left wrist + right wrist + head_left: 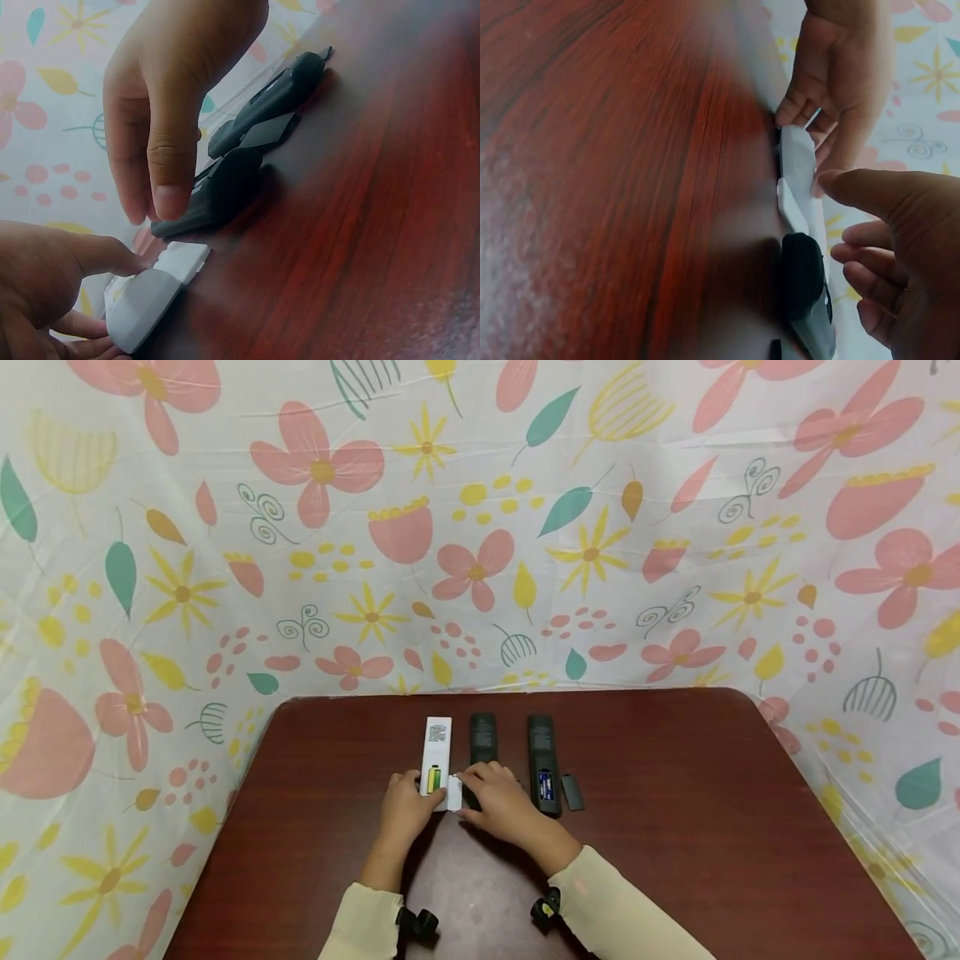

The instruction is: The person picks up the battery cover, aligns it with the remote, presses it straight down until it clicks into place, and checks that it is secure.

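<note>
The white remote control (437,743) lies back-up on the table, and a yellow-green battery (434,779) shows in its uncovered compartment. My left hand (403,810) grips the remote's near end between thumb and fingers. Against the remote's right side lies the white battery cover (184,259), partly over the table. Just above and to the right of that cover, my right hand (498,802) hovers with loosely bent fingers and nothing held. Beneath it is a black remote control (483,735), its near part hidden in the head view.
Farther right lies another black remote control (542,743) with blue batteries (546,786) in its open compartment. A dark battery cover (572,792) rests beside it. Between the two black remotes is another dark cover (270,131). A flowered cloth (480,560) hangs behind the brown table (712,793).
</note>
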Motion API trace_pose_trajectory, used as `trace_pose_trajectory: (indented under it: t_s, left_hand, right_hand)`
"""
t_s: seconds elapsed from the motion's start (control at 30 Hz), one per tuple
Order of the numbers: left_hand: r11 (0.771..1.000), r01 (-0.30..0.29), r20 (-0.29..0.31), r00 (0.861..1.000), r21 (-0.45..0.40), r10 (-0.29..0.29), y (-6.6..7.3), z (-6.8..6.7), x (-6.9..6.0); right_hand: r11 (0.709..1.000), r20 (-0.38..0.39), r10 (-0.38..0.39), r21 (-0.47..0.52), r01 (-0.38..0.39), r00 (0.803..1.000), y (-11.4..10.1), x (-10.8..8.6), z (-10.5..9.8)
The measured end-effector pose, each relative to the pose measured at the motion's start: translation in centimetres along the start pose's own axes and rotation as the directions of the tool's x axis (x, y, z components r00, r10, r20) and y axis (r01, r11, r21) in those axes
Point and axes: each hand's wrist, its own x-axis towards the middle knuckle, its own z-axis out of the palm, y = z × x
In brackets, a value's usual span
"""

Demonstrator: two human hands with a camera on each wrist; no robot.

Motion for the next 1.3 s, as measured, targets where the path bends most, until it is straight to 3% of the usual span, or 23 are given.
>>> trace_pose_trajectory:
  t_s: [0.2, 0.47, 0.8, 1.3]
  left_hand:
    - [1.0, 0.018, 0.008, 1.0, 0.005, -0.018, 0.1, -0.1, 0.2]
    - [1.0, 0.01, 0.008, 1.0, 0.011, -0.011, -0.1, -0.2, 0.4]
    - [0.999, 0.032, 0.057, 0.998, 0.011, -0.032, -0.2, -0.3, 0.6]
    - [1.0, 0.018, 0.058, 0.998, 0.011, -0.019, -0.3, -0.3, 0.9]
  right_hand:
    - [0.997, 0.017, 0.012, -0.075, -0.01, 1.0, -0.5, 0.5, -0.1]
    - [0.994, 0.029, 0.035, -0.1, -0.032, 0.999, -0.6, 1.2, 0.5]
    - [0.992, 0.025, 0.023, -0.127, -0.019, 0.999, -0.7, 1.8, 0.7]
    - [0.987, 0.023, 0.021, -0.159, -0.017, 1.0, -0.7, 2.4, 0.9]
